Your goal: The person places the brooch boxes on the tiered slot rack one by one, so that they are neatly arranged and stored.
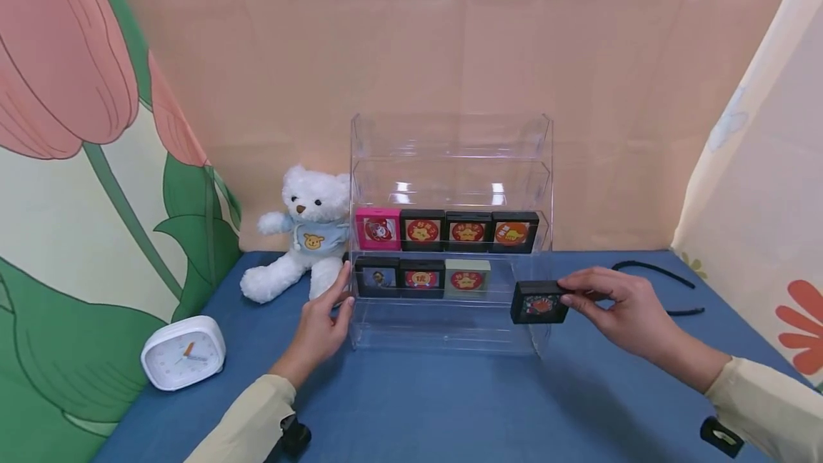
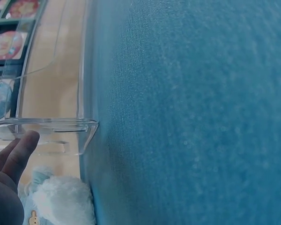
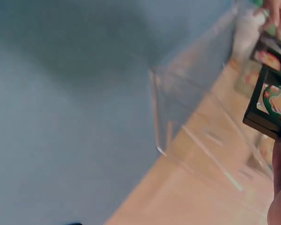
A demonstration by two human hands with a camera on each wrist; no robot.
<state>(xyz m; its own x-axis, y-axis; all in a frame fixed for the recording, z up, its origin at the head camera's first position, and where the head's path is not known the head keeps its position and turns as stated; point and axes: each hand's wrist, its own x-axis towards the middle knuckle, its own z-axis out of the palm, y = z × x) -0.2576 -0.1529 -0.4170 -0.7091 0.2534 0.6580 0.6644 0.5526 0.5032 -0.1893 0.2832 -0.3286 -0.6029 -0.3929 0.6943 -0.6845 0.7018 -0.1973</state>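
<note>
A clear acrylic tiered rack (image 1: pixel 444 341) stands on the blue table. My right hand (image 1: pixel 624 313) pinches a small black framed box (image 1: pixel 539 304) by its right edge, between thumb and fingers, in front of the rack's right side. That box has a round picture, and in the right wrist view its black frame (image 3: pixel 260 121) is tilted. My left hand (image 1: pixel 320 331) touches the rack's left side panel with extended fingers (image 2: pixel 24 152). The lower occupied tier holds two dark boxes and a pale green box (image 1: pixel 467 279). Above them sit a pink box (image 1: pixel 378 229) and three black boxes (image 1: pixel 422 231).
A white teddy bear (image 1: pixel 315 234) in a light blue top sits against the rack's left side. At the table's left edge stands a white clock (image 1: pixel 183 354). A black cord (image 1: pixel 656 268) lies behind my right hand. An orange-pink cloth (image 1: pixel 611 91) hangs at the back.
</note>
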